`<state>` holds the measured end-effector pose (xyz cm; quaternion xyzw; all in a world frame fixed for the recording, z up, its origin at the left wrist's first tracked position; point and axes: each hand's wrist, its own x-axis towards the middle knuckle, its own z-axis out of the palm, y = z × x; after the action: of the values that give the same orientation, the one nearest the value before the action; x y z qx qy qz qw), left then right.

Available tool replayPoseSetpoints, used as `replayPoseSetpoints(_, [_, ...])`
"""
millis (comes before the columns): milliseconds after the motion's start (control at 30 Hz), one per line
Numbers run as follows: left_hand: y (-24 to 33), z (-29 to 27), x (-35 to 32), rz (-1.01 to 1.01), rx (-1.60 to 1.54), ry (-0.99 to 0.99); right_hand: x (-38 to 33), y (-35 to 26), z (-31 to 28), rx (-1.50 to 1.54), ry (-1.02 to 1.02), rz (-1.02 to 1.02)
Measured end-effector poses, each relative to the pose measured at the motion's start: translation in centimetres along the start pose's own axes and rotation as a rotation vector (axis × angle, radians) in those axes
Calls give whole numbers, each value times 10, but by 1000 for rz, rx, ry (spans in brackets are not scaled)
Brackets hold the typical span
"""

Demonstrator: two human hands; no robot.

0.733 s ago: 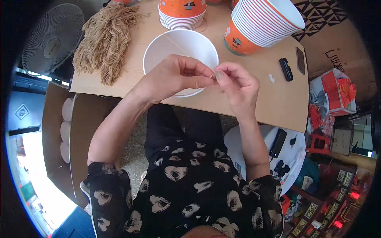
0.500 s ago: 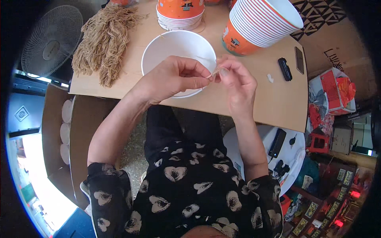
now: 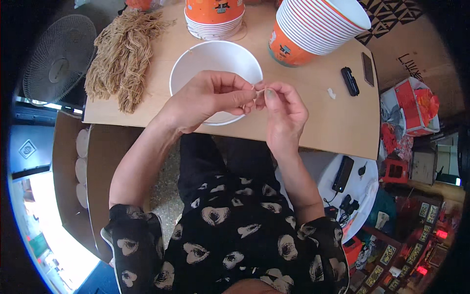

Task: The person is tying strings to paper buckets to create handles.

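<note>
My left hand (image 3: pixel 208 100) and my right hand (image 3: pixel 285 112) meet above the near rim of a white paper bucket (image 3: pixel 215 56). Between the pinched fingertips of both runs a short, thin, pale string (image 3: pixel 260 91); its ends are hidden by the fingers. The bucket stands on the table and my left hand covers part of its opening. To its left lies a bundle of tan twine strands (image 3: pixel 122 59), hanging loose like a mop.
Behind the bucket is a stack of orange-printed paper buckets (image 3: pixel 214 19); a taller stack (image 3: pixel 313 36) leans at the right. A black case (image 3: pixel 350 82), a phone (image 3: pixel 367 69) and a white scrap (image 3: pixel 332 93) lie on the wooden table (image 3: pixel 333 127). A fan (image 3: pixel 59 66) stands left.
Both hands have come slightly left, and the fingertips have shifted on the string, with the left fingers now more curled. The whole view has moved a little.
</note>
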<state>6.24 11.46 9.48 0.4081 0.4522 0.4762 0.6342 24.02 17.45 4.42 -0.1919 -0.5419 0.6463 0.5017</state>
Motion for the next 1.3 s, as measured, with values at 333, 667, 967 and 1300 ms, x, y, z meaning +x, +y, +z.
replayPoseSetpoints(333, [-3, 5, -5, 97, 153, 94, 5, -18, -11, 47, -124, 352])
replayPoseSetpoints(667, [-2, 2, -8, 56, 174, 62, 7, -13, -10, -88, -163, 368])
replayPoseSetpoints(967, [-1, -5, -10, 67, 239, 77, 3, -18, -7, 11, -139, 330])
replayPoseSetpoints(1300, [0, -9, -4, 78, 117, 4, 1, -29, -8, -255, -76, 68])
